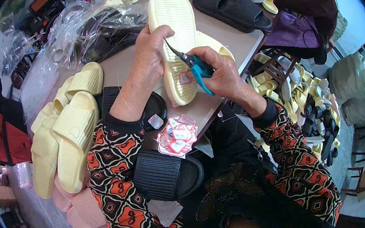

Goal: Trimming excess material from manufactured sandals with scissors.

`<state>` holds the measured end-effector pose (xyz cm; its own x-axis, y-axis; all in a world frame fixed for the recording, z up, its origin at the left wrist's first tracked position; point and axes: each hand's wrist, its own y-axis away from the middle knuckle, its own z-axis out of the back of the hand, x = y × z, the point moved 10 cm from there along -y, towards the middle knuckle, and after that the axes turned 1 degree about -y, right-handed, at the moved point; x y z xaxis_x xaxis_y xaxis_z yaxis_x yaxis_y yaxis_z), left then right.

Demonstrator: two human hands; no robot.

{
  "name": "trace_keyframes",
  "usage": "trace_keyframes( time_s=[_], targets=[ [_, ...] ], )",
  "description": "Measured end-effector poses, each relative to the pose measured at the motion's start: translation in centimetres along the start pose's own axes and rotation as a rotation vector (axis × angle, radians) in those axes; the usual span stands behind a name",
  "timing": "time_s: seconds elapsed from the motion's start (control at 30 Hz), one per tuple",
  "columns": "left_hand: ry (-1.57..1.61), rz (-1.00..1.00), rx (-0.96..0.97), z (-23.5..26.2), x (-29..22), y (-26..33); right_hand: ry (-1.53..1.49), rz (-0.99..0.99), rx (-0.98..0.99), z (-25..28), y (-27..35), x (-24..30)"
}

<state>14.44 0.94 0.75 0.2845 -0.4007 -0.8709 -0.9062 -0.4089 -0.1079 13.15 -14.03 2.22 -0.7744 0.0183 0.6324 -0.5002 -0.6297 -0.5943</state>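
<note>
My left hand (152,49) grips a pale yellow slipper (173,13) by its side edge, its ribbed sole turned up toward me. In my right hand (222,71) is a pair of small scissors (202,69) with teal handles; the dark blades point up and left, across the sole by my left thumb. A small red-edged label (185,78) lies on the heel part of the sole. Below the slipper, a pile of red-and-white labels (178,136) rests beside a black slipper (160,175). Another pale yellow slipper (213,45) is partly hidden behind the held one.
Pale yellow slippers (74,128) and pink slippers (85,208) are stacked at the left. Clear plastic bags (87,30) cover the far left of the table (247,46). Dark slippers (229,12) lie at the far right. A heap of slippers (297,96) is on the floor; two other people sit nearby.
</note>
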Motion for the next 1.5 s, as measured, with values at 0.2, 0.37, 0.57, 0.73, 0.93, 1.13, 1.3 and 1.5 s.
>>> trace_keyframes(
  time_s=[0.2,0.37,0.57,0.73,0.93,1.13,1.3,1.5],
  targets=[
    [-0.048,0.053,0.021,-0.2,0.5,-0.2,-0.062,-0.009,0.149,-1.1,-0.5,0.0],
    [-0.102,-0.032,0.005,0.0,-0.4,-0.2,-0.544,-0.298,0.093,-2.1,1.4,-1.1],
    [0.001,-0.023,0.012,2.2,-0.8,-2.1,-0.866,-0.774,0.499,-4.1,7.9,2.2],
    [0.035,-0.065,-0.117,3.1,-2.2,-2.1,-0.19,-0.418,0.227,-4.7,9.3,1.1],
    [0.292,-0.029,-0.091,2.1,-2.6,-1.8,0.001,-0.209,-0.037,-0.5,9.2,0.6],
    [-0.46,-0.217,0.433,-5.7,-2.8,3.0,-0.41,-0.29,-0.521,11.9,7.4,-3.2],
    [-0.97,-0.691,0.651,-13.2,-1.1,10.4,-1.104,-0.422,-0.29,13.2,9.8,-7.0],
    [-1.259,-0.751,0.786,-13.1,1.4,11.7,-1.024,-0.752,-0.191,10.7,12.9,-9.2]
  ],
)
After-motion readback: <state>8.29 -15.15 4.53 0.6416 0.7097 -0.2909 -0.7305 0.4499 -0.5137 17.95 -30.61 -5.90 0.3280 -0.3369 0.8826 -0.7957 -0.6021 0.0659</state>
